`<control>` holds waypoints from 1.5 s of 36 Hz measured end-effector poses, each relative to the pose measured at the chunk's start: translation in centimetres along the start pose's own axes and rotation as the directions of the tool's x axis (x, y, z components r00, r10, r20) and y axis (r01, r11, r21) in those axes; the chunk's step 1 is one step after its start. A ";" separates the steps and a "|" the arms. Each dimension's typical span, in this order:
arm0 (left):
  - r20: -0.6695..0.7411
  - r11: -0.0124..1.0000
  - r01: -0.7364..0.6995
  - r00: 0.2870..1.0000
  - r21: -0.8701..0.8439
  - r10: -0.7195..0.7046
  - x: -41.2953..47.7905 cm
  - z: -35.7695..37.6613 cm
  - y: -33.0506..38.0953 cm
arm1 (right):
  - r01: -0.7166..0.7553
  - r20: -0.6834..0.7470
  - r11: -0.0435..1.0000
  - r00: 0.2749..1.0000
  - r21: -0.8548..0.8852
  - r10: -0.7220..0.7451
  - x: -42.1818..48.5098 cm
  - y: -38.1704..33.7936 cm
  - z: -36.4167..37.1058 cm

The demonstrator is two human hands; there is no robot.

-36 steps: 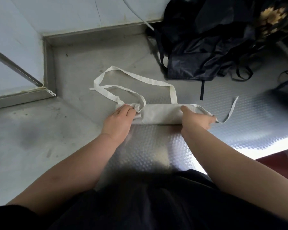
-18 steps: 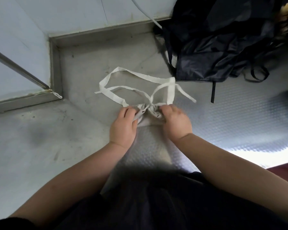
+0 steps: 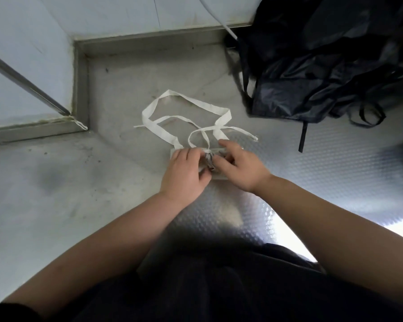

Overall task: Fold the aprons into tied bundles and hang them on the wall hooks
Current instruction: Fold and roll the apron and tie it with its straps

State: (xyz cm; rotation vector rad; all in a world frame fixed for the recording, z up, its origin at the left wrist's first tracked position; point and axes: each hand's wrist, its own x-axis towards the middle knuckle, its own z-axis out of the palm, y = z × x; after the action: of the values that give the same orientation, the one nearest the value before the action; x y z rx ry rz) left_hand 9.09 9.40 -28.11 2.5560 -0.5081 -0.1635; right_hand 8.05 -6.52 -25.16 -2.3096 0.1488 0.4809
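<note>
Since straps crossed, loop formed | left hand, right hand: fingers pinch knot on apron

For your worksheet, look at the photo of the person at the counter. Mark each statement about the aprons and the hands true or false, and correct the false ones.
1. The left hand and the right hand both grip the white apron. True.
2. The white apron hangs on a wall hook. False: it lies folded on the metal counter.
3. A heap of dark aprons lies farther back, on the person's right. True.
4. The white straps are tucked wholly out of sight. False: they loop loosely on the counter beyond the hands.
5. The dark aprons cover the white apron. False: the two lie apart.
</note>
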 end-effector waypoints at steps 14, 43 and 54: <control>0.059 0.977 0.158 0.987 -0.140 -0.151 0.6 -0.6 0.3 | -0.050 0.024 0.967 0.998 -0.250 0.058 2.2 -1.1 0.9; 0.226 0.806 0.349 0.935 -0.477 -0.272 2.2 -1.4 0.7 | -0.055 0.182 0.901 0.983 0.430 -0.027 0.0 0.0 -0.2; 0.444 0.708 0.451 0.870 -0.543 -0.213 1.9 -2.7 0.9 | -0.088 0.190 0.967 0.981 0.240 0.042 0.1 -0.8 -0.1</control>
State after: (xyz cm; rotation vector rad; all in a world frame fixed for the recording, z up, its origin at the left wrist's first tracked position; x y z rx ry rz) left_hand 11.15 9.28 -25.35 1.9082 -0.0571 -0.8023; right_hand 8.43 -6.01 -24.59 -2.0102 0.1848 0.6671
